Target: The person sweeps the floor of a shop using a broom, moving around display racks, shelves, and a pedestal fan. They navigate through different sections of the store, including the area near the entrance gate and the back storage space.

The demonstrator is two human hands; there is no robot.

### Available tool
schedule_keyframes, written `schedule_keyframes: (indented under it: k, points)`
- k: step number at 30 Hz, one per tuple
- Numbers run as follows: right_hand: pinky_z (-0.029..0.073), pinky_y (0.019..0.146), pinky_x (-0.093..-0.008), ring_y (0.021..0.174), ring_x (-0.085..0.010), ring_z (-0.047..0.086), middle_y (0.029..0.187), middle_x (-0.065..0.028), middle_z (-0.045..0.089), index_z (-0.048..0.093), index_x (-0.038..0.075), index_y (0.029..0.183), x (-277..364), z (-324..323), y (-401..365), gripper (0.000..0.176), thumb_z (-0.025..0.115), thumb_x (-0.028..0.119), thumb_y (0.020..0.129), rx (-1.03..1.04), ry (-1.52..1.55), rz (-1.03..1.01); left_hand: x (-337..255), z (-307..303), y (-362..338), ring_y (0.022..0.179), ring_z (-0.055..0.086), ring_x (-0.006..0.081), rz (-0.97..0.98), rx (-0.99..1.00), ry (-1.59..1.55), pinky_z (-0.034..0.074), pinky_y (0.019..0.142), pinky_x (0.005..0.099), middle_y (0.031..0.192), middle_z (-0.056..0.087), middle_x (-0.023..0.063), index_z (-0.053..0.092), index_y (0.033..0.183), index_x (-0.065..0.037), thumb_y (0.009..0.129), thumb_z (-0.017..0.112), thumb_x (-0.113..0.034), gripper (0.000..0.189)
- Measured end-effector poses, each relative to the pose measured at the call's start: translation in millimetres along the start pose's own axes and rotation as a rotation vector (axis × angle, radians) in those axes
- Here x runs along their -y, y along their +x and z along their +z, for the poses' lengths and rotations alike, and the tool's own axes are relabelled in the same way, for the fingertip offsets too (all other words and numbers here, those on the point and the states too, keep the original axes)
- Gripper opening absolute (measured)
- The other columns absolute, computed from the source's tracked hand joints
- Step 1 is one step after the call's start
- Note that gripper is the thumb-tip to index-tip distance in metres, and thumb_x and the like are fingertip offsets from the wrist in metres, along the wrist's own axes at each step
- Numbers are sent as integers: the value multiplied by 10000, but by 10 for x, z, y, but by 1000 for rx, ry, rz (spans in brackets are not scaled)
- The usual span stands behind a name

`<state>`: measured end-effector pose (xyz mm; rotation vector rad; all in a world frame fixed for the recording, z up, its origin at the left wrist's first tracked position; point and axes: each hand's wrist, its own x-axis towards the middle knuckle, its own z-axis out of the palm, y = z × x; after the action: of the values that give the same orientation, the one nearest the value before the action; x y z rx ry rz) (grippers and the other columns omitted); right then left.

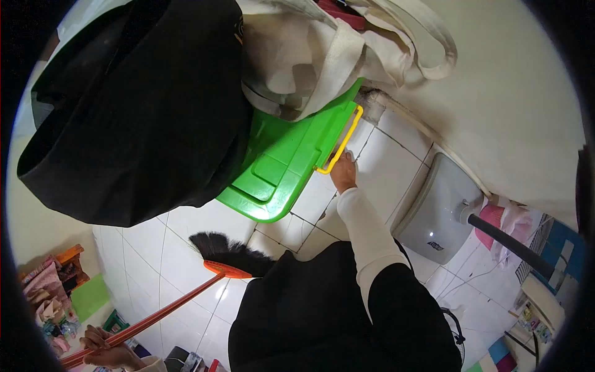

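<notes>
My left hand (110, 349) is wrapped round the reddish-orange stick of a broom (161, 310). The broom's orange head with black bristles (226, 248) lies over the white tiles, partly behind my black clothing. My right hand (344, 173) reaches forward to the yellow handle (348, 137) at the end of a storage box with a green lid (282, 167). Its fingers are closed at this handle, though their tips are partly hidden. On the lid rest a large black bag (142, 118) and a cream cloth bag (297, 56) with straps.
A grey long-handled dustpan (434, 214) stands by the wall at right. Behind it is a pink item in clear plastic (502, 229). Folded cloth and small goods (52, 297) sit at lower left. White floor tiles (390, 164) run between box and wall.
</notes>
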<state>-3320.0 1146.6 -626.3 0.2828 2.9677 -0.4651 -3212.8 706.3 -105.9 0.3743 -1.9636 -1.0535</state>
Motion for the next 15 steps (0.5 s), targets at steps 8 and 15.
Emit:
schedule_keyframes:
  k: [8, 15]
  points:
    - [465, 740, -396, 853, -309, 550, 828, -101, 591, 579, 66, 890, -102, -276, -570, 169, 490, -2, 763, 60, 283, 73, -97, 122, -170, 469, 178, 70, 54, 187, -5, 152, 464, 230, 488, 209, -35, 233, 631, -157, 877, 293, -676, 577]
    - [490, 666, -338, 714, -233, 623, 761, -87, 624, 549, 24, 866, -1, -1691, -1589, 63, 523, -7, 818, 142, 785, 210, -345, 76, -361, 536, 278, 109, -55, 454, -64, 215, 491, 261, 577, 299, 8, 321, 652, -116, 869, 391, -639, 570]
